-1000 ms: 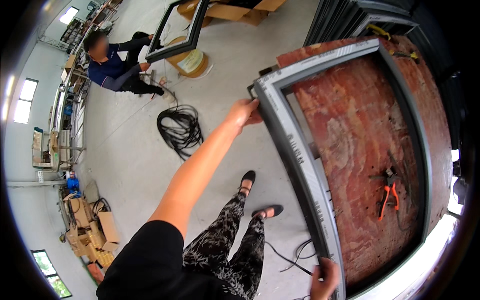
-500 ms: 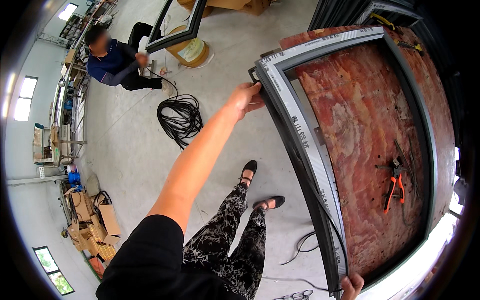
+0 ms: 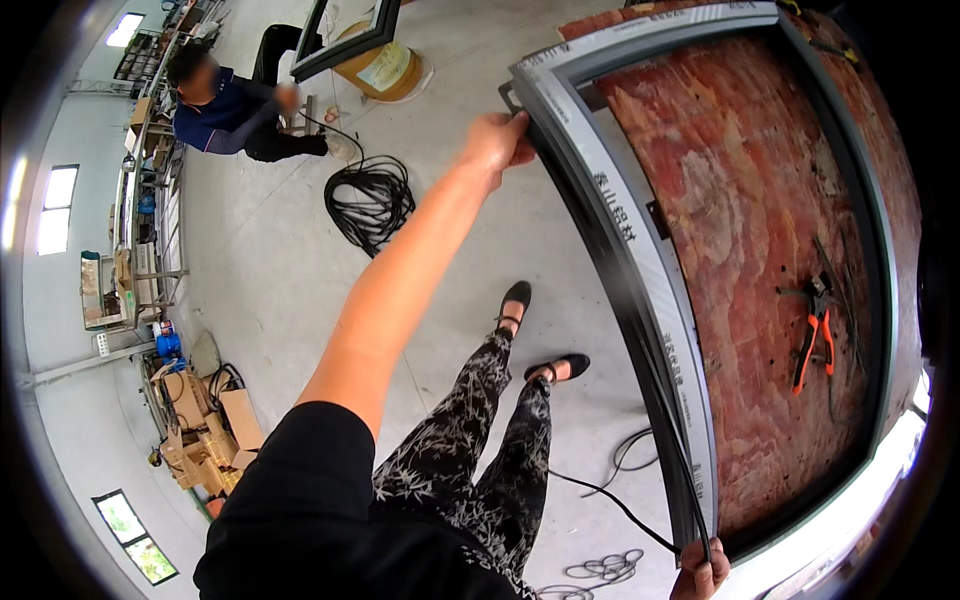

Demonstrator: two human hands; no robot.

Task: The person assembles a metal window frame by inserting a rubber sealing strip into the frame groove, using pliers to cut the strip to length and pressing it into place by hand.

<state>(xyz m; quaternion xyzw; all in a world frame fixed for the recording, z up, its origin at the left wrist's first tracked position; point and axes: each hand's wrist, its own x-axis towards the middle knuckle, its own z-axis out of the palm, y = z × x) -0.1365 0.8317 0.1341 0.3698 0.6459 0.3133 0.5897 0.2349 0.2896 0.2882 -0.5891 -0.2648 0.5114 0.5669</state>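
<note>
A large grey metal window frame [image 3: 618,232] with white protective film lies at the right. My left hand [image 3: 495,143] is closed at its far left corner, thumb on top, the other fingers mostly hidden. Near the frame's close corner, my right hand [image 3: 703,574] pinches a black rubber strip [image 3: 683,450]. This strip runs up along the frame's outer side and blurs midway. I cannot tell whether it reaches my left fingers. From my right hand, more strip sags toward the floor.
Beneath the frame is a worn red-brown board [image 3: 740,200] with orange-handled pliers [image 3: 815,335]. Coiled black strip [image 3: 370,205] lies on the floor. A seated person [image 3: 225,110] works by another frame [image 3: 350,55] and a yellow bucket [image 3: 380,72]. Cardboard boxes [image 3: 240,420] stand left.
My left fingers have drawn in at the frame's corner. The strip by my right hand has shifted, and its sagging length shows more. The view has moved slightly.
</note>
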